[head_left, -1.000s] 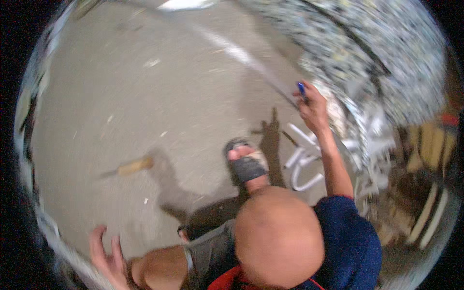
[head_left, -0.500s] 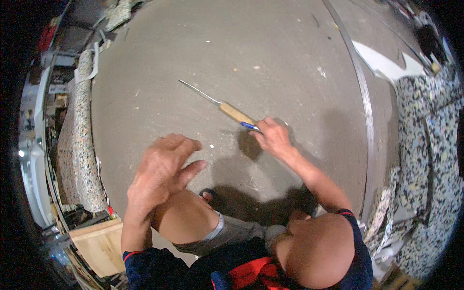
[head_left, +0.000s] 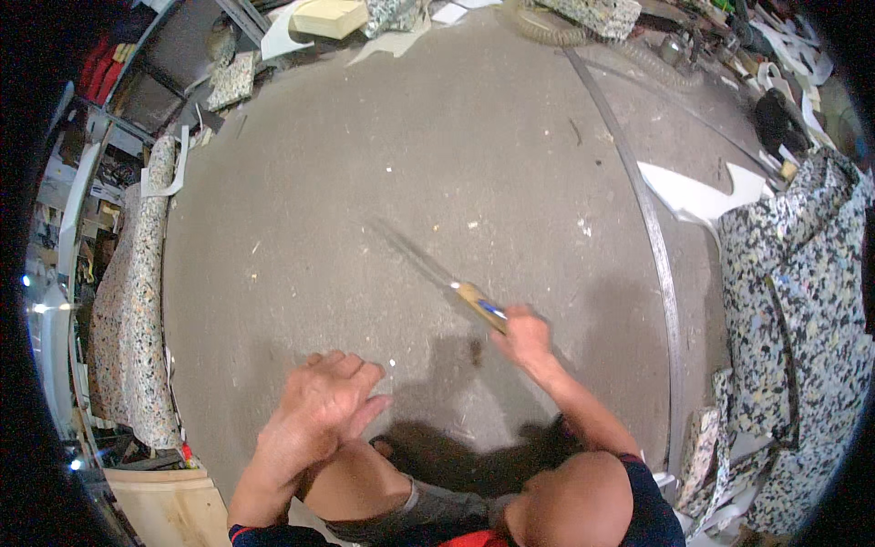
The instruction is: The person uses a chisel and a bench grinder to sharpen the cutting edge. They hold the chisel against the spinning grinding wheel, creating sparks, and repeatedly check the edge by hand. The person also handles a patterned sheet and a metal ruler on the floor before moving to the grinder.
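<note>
My right hand [head_left: 526,339] is closed around the rear of a long, thin-bladed knife [head_left: 479,304] with a wooden handle. The blade points away to the far left and is blurred. A slim blue and white thing like a pen [head_left: 493,311] lies along the handle, pinched in the same hand. Over my left knee, my left hand [head_left: 328,401] holds nothing; its fingers bend loosely and the thumb stands apart. Beneath both hands is the grey-brown floor [head_left: 346,264].
A speckled foam roll [head_left: 150,301] stands at the left above a wooden board [head_left: 164,510]. Large speckled foam sheets [head_left: 775,337] and a white offcut [head_left: 702,190] lie at the right. A grey metal strip [head_left: 654,246] runs along the floor. Foam pieces and a ribbed hose [head_left: 551,34] lie far off.
The view has tilted up, bringing more of the far floor in. My right hand still grips the knife, with its blade now blurred. My left fingers and thumb have drawn closer together.
</note>
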A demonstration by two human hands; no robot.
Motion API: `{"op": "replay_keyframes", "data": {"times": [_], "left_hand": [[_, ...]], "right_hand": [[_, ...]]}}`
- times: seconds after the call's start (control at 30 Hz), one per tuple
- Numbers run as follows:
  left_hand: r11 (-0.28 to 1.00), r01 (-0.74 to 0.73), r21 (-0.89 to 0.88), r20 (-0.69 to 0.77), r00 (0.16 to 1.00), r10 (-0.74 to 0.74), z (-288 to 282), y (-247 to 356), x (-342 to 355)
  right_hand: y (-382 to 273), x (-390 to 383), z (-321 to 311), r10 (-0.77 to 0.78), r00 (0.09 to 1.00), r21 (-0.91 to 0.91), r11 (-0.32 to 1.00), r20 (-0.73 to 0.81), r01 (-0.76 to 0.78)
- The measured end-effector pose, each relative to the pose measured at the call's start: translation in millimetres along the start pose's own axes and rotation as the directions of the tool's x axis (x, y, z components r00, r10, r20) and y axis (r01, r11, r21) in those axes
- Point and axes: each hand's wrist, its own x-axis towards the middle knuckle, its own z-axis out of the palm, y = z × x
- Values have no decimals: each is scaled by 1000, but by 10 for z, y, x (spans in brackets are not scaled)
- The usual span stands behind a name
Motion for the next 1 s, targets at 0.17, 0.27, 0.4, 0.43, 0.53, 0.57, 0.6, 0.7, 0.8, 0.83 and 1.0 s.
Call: {"op": "replay_keyframes", "data": {"times": [0.17, 0.27, 0.4, 0.43, 0.53, 0.57, 0.6, 0.7, 0.8, 0.83, 1.0], "left_hand": [[1000, -7, 16, 59, 998, 6, -3, -7, 234], [1000, -14, 13, 58, 998, 13, 70, -77, 328], [1000, 4, -30, 47, 999, -3, 166, -186, 445], [1000, 20, -21, 65, 998, -19, 213, -216, 464], [998, 62, -20, 131, 990, -59, 301, -310, 582], [996, 93, -8, 158, 983, -91, 280, -339, 604], [995, 100, -6, 163, 982, -98, 265, -361, 648], [992, 124, 8, 180, 976, -123, 231, -423, 759], [992, 116, 48, 191, 974, -124, 187, -488, 789], [994, 91, 53, 186, 977, -99, 151, -506, 767], [995, 51, -88, 203, 979, -32, 58, -451, 698]], "right_hand": [[1084, -389, -425, 213, 941, 117, 975, -262, -188], [1559, -500, -531, 338, 877, 124, 941, -341, -314], [1624, -335, -700, 452, 825, 80, 888, -338, -454], [1669, -276, -700, 430, 836, 59, 897, -343, -437], [1792, -23, -726, 354, 856, 4, 925, -375, -381], [1703, 85, -763, 384, 856, 30, 916, -346, -399], [1619, 171, -818, 412, 855, 54, 907, -316, -418], [1582, 308, -915, 438, 861, 65, 897, -260, -436], [1658, 311, -899, 443, 864, 49, 894, -241, -445], [1621, 313, -939, 440, 869, 39, 895, -228, -443], [1154, 233, -1207, 460, 881, 155, 884, -113, -442]]}}
